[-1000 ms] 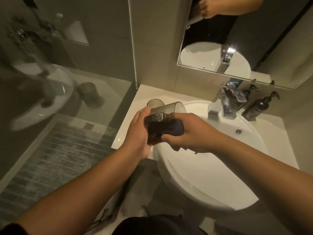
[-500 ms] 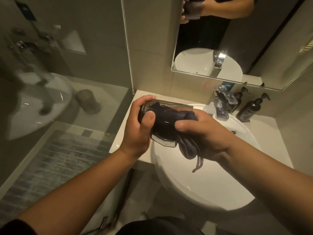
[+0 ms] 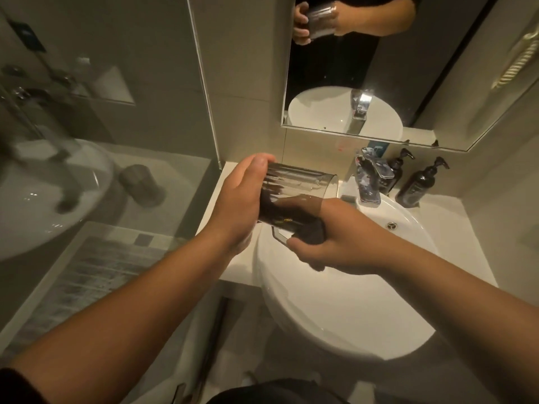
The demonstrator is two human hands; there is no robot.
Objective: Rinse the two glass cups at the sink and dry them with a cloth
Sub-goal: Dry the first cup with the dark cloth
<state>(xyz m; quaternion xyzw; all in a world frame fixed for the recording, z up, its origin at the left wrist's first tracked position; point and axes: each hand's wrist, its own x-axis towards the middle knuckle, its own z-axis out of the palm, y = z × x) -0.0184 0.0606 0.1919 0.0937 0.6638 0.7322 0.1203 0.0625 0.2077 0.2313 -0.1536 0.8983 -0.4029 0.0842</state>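
The left hand (image 3: pixel 237 204) covers the base of the glass cup (image 3: pixel 294 193). The dark cloth (image 3: pixel 309 233) is mostly hidden under the right hand (image 3: pixel 335 243), whose fingers curl out of sight. The labels on the pump bottles (image 3: pixel 417 183) are too small to read.

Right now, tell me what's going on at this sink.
A person stands at the round white sink basin, drying a clear ribbed glass cup. The left hand grips the cup, tipped on its side above the basin's edge. The right hand holds a dark cloth against the cup's lower side. No water can be seen running from the chrome faucet. Two dark pump bottles stand behind it. A second cup isn't visible.
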